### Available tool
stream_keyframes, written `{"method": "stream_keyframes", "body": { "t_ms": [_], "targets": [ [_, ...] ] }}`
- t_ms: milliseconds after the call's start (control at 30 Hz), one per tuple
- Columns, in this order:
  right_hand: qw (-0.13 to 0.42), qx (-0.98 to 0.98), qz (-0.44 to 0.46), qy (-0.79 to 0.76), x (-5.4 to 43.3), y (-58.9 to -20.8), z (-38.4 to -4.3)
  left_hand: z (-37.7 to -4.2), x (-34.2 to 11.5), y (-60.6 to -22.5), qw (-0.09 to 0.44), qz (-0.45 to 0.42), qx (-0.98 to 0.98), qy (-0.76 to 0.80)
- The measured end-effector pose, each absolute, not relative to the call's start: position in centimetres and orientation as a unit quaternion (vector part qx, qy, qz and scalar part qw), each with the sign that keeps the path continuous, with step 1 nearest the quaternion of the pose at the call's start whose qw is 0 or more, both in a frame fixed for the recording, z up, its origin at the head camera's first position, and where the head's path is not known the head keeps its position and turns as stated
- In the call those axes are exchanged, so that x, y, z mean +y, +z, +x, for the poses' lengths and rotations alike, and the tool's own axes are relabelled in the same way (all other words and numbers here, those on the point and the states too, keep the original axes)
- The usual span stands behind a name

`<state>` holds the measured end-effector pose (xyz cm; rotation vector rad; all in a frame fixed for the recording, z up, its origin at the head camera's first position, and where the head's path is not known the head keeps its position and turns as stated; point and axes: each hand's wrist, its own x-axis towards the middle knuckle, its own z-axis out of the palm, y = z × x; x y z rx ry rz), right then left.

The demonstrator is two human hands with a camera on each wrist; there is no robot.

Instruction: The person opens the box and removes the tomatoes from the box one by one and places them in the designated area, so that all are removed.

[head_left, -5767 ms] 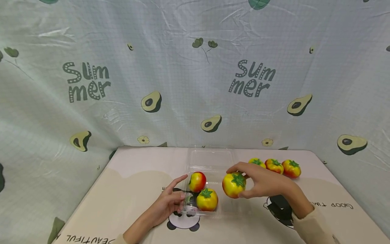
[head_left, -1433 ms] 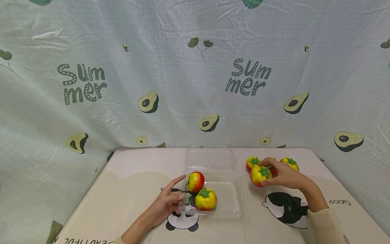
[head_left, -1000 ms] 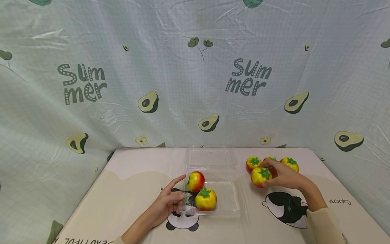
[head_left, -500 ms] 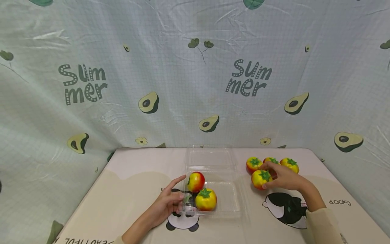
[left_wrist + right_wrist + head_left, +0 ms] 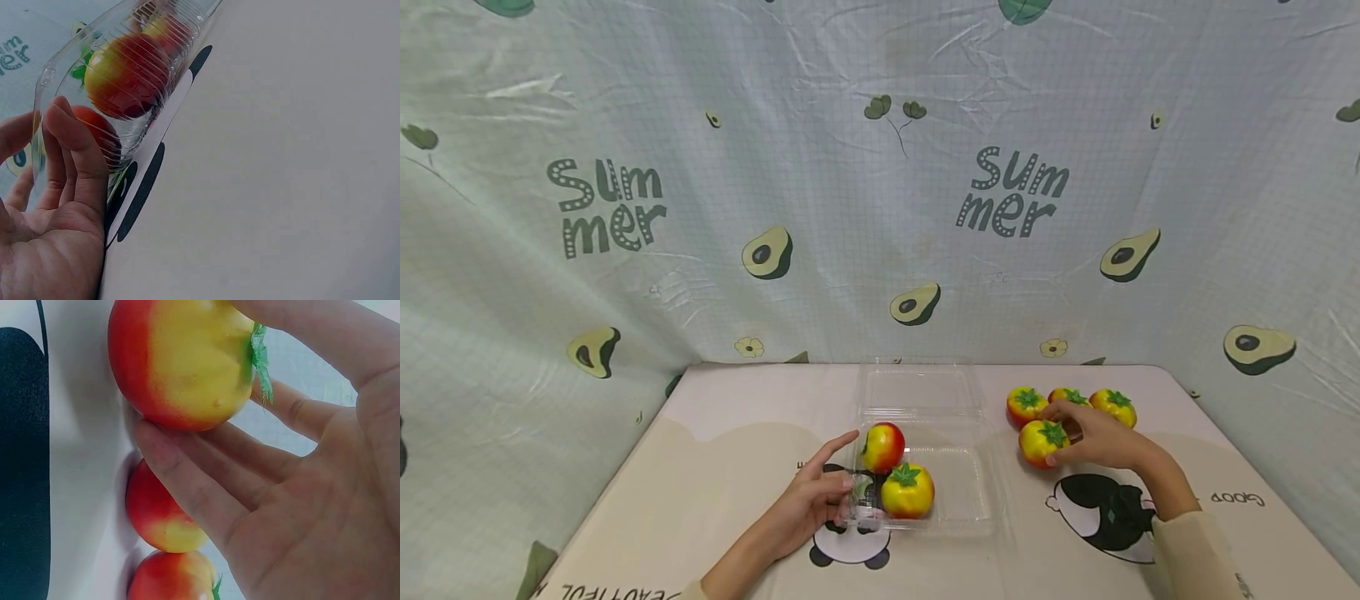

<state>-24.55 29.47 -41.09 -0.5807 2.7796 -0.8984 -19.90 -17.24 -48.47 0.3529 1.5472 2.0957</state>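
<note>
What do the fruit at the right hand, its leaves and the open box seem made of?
Fruit: likely molded plastic or coated foam, core untellable; smooth surface, slight sheen, red shading into yellow.
Leaves: probably fabric; thin, matte, with a frayed, thread-like edge.
Box: almost certainly thin clear plastic, glossy; see-through, ribbed walls with bright glints.

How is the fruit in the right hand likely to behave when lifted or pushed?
The held fruit is rounded, so it may roll if pushed. Its glossy skin could be slightly slippery. The green leaves look like frayed woven fabric, so it is probably artificial and perhaps light.
</note>
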Motion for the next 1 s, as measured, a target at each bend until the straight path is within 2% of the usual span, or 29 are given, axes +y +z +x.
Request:
{"method": "stream_keyframes", "body": {
  "t_ms": [1000],
  "targets": [
    [0.08,0.934,-0.189,-0.294,29.75,-41.68,-24.88,-19.84,-17.11,-48.23,0.255,0.122,0.576,0.767]
  ]
}}
